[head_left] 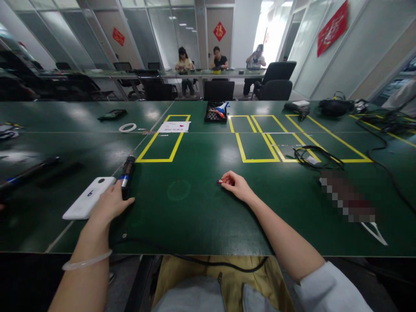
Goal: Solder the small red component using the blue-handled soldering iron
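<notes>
My left hand reaches over the table at the left, its thumb stretched away from the fingers. Its fingertips are at a black cylindrical tool with a blue and silver band, which lies on the green tabletop. Whether they press on it is hard to see. Just beside this hand, partly behind it, is a white flat case marked with a 6. Nearer the middle, my right hand pinches a small red piece with a pale part between thumb and fingers, slightly above the table. Its exact kind is too small to make out.
A black tray with small coloured tools stands at the back. Yellow tape outlines mark the green table. Coiled black cable and a blurred-out pouch-like item lie right. Several people sit at a far table.
</notes>
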`<state>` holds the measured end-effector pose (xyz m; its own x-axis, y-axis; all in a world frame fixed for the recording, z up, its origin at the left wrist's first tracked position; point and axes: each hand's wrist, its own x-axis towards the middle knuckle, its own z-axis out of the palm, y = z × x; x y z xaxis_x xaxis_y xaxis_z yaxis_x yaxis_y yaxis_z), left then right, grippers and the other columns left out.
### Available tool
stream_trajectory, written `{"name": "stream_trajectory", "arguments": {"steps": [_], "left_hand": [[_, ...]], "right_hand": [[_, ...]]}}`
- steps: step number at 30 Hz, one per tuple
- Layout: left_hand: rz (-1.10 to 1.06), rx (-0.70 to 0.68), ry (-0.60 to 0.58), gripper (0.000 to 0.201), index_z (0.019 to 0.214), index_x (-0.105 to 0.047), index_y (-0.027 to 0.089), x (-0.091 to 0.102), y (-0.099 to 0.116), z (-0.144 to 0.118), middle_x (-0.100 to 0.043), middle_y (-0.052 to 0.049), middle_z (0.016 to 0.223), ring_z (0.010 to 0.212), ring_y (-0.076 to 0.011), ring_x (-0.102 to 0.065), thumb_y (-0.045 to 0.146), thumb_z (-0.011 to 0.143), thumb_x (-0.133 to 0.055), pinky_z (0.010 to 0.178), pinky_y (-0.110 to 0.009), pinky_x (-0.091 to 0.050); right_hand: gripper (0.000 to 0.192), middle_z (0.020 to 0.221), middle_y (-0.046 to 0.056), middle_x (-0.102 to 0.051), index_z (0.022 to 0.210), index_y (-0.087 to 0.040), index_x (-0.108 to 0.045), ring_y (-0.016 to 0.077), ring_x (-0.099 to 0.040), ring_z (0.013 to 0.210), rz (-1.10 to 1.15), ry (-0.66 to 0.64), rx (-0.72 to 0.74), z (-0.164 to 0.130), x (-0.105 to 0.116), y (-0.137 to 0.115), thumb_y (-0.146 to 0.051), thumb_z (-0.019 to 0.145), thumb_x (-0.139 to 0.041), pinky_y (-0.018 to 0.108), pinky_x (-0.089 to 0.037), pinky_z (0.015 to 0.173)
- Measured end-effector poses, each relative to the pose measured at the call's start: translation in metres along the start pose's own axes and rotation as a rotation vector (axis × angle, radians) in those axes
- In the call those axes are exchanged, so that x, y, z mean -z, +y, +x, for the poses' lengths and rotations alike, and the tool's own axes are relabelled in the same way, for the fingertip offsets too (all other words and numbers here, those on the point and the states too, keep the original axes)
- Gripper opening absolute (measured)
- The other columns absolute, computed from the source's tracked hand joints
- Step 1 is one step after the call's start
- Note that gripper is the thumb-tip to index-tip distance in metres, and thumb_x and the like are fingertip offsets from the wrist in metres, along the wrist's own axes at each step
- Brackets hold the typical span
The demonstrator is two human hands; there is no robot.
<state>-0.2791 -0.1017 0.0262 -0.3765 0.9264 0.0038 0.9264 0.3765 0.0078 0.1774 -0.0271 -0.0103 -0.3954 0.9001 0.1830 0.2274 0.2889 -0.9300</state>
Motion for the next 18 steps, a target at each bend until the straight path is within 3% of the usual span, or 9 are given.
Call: {"name": "stream_trajectory", "arguments": {"steps": [4, 9, 13, 18], "left_hand": [[0.064, 0.025, -0.067, 0.060, 0.126, -0.040, 0.015, 0.002, 0.008, -0.001, -0.061, -0.013, 0.111, 0.100, -0.0309, -0.058, 0.041, 0.075, -0.055, 0.082, -0.039, -0.047], [0.028, -0.019, -0.022, 0.065, 0.127, -0.042, 0.012, 0.008, 0.050, -0.006, -0.057, -0.022, 0.117, 0.103, -0.0367, -0.058, 0.050, 0.075, -0.055, 0.083, -0.044, -0.046], [-0.023, -0.139, -0.006, 0.065, 0.129, -0.041, 0.012, 0.010, 0.104, -0.013, -0.056, -0.019, 0.120, 0.106, -0.0337, -0.056, 0.045, 0.074, -0.056, 0.087, -0.042, -0.046], [-0.132, -0.402, 0.014, 0.068, 0.135, -0.036, 0.015, 0.013, 0.194, -0.036, -0.053, -0.016, 0.125, 0.109, -0.0309, -0.051, 0.040, 0.076, -0.057, 0.084, -0.038, -0.047]], "right_hand": [[0.019, 0.076, -0.001, -0.058, 0.092, -0.017, -0.058, 0.0106, -0.048, 0.062, 0.006, -0.005, 0.005, 0.000, -0.001, -0.001, -0.029, 0.077, -0.063, 0.024, -0.040, 0.060], [0.021, 0.078, 0.000, -0.060, 0.093, -0.017, -0.058, 0.0110, -0.049, 0.063, 0.003, -0.007, 0.008, 0.000, -0.002, -0.001, -0.031, 0.078, -0.063, 0.024, -0.040, 0.060], [0.020, 0.074, -0.001, -0.058, 0.093, -0.017, -0.059, 0.0109, -0.048, 0.062, -0.029, -0.002, 0.009, 0.000, -0.001, -0.002, -0.029, 0.078, -0.062, 0.024, -0.040, 0.059], [0.016, 0.070, -0.002, -0.056, 0.089, -0.018, -0.059, 0.0118, -0.049, 0.061, -0.114, 0.063, 0.005, 0.000, 0.001, -0.004, -0.026, 0.075, -0.063, 0.024, -0.039, 0.060]]}}
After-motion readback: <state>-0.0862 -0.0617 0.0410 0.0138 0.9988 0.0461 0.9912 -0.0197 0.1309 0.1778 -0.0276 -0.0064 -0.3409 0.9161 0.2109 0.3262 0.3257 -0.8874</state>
